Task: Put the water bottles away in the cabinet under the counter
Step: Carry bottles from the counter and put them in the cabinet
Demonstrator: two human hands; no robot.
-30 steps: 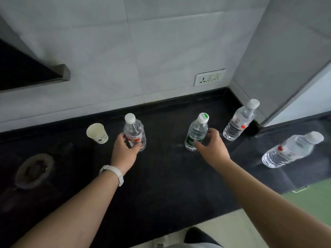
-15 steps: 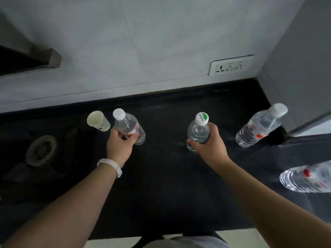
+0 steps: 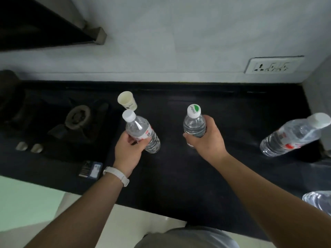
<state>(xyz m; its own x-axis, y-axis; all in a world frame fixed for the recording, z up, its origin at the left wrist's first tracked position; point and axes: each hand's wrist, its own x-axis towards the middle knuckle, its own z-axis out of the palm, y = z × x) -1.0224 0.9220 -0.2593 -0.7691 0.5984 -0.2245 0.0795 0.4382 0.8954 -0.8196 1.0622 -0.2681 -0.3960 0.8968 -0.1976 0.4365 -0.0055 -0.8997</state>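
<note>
Pickup of first two bottles

Held red-label bottle (image 3: 143, 130) tilted in left hand (image 3: 128, 151), green-cap bottle (image 3: 194, 122) upright in right hand (image 3: 207, 140), fingers (image 3: 210, 123) curled round each, over counter (image 3: 179, 176). Judged next: carry down to cabinet, out of view.

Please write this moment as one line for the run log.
left hand: grips red-label bottle, tilted | right hand: grips green-cap bottle, upright | counter: third bottle, fourth bottle at frame edge, paper cup | cabinet: not in view
</note>
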